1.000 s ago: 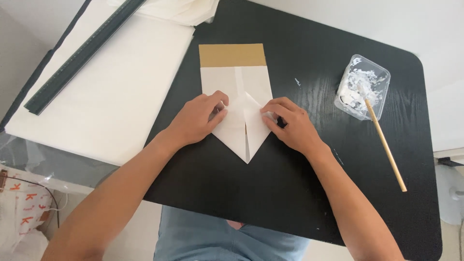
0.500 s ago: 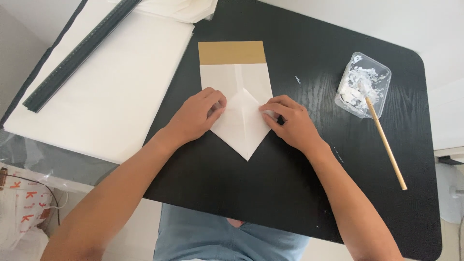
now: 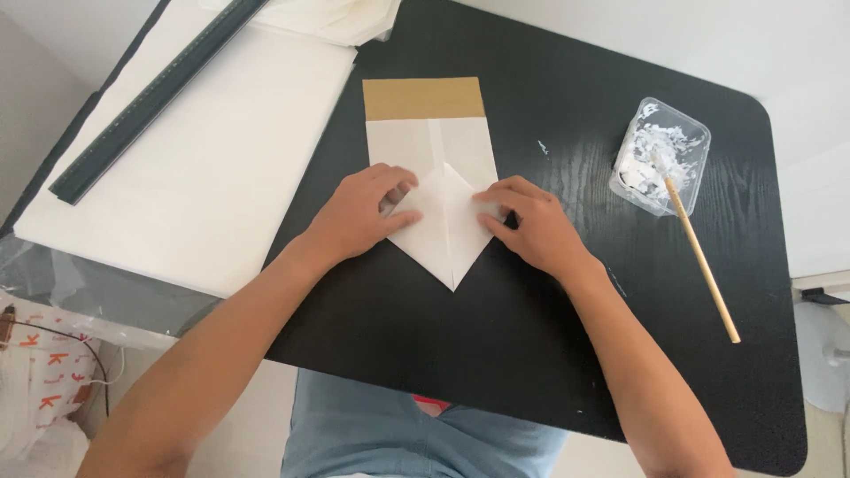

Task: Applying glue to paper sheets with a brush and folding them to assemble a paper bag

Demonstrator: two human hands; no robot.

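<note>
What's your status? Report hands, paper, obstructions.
Left hand and right hand flat on paper, pressing its folded point. Paper lies on black table. Paste tub and stick off right, clear.

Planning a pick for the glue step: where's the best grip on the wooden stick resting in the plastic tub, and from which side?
Probably the bare lower shaft of the wooden stick, approached from the right. Its upper end sits in the white paste of the plastic tub; the lower end lies free on the black table, with the right hand nearest.
</note>
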